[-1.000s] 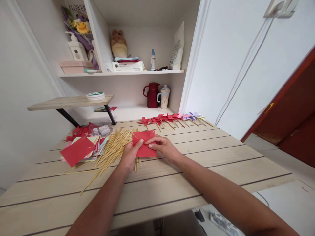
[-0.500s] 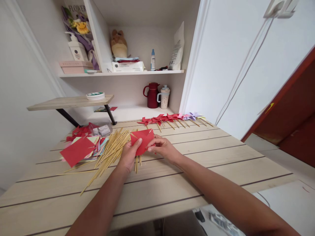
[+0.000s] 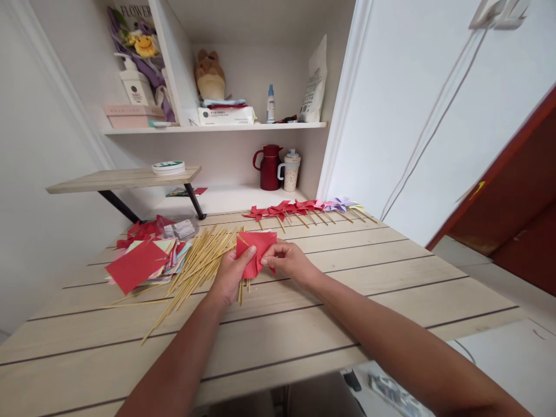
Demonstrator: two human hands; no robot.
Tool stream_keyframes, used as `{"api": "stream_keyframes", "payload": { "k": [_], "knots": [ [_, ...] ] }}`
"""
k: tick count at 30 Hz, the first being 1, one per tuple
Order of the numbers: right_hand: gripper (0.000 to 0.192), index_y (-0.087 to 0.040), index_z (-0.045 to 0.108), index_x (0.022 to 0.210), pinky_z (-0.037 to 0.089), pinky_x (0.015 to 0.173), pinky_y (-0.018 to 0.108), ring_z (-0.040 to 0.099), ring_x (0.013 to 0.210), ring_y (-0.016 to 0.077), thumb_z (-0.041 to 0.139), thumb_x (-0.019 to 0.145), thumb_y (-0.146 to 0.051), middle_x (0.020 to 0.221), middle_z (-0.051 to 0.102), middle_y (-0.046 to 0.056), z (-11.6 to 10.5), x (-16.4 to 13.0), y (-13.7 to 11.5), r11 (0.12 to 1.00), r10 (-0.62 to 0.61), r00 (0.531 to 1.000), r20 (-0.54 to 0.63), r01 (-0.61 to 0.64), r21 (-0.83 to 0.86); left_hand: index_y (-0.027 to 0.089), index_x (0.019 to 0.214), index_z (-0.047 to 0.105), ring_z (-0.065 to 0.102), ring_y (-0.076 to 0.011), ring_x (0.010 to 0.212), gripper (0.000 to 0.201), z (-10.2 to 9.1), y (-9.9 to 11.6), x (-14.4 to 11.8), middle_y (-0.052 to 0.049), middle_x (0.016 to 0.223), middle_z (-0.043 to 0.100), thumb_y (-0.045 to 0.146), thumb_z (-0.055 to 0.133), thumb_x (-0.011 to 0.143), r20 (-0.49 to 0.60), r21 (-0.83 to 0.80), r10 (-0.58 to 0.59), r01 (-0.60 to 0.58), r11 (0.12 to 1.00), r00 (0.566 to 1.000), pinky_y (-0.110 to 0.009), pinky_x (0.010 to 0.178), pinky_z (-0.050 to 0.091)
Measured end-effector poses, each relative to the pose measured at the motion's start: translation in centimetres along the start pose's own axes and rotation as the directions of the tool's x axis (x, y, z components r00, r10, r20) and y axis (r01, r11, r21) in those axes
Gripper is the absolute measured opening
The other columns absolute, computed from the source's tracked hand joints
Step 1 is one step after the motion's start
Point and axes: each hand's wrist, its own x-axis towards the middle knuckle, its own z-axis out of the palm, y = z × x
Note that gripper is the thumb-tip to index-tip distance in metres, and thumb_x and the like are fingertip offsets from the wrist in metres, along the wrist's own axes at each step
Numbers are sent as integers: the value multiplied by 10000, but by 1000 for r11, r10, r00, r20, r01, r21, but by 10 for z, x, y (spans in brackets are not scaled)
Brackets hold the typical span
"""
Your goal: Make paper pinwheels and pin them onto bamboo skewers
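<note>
A red square of paper (image 3: pixel 253 262) with cut corners is held between both hands above the table. My left hand (image 3: pixel 230 272) is closed on its left side, thumb pressed on the front. At the right edge my right hand (image 3: pixel 289 263) pinches the paper, which bends toward the middle there. Thin wooden sticks (image 3: pixel 200 260) lie in a loose pile beside and partly behind my left hand. Further left, a red sheet (image 3: pixel 136 266) tops a stack of coloured paper. Finished paper pinwheels (image 3: pixel 282 209) on sticks lie in a row along the table's back edge.
The slatted wooden table (image 3: pixel 369 278) spans the view. A clear plastic box (image 3: pixel 179 228) and red paper pieces sit at the back left, near a small raised shelf (image 3: pixel 125 178). A dark red jug (image 3: pixel 270 168) and a cup (image 3: pixel 291 171) stand in the cabinet.
The paper has shifted slightly right and down, turning a little. My right hand has brought its right part inward, so the sheet looks more folded. My left hand keeps its grip.
</note>
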Motion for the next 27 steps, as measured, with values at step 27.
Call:
{"api": "stream_keyframes", "payload": {
  "k": [27],
  "knots": [
    [362, -186, 631, 596, 365, 583, 280, 484, 574, 126, 841, 632, -479, 595, 630, -2, 1, -1, -9, 993, 103, 994, -41, -101, 55, 118, 1023, 780, 695, -193, 733, 484, -1, 0, 0, -89, 861, 784, 490, 845, 719, 49, 75, -9, 5, 997, 999, -298, 739, 527]
  ]
}}
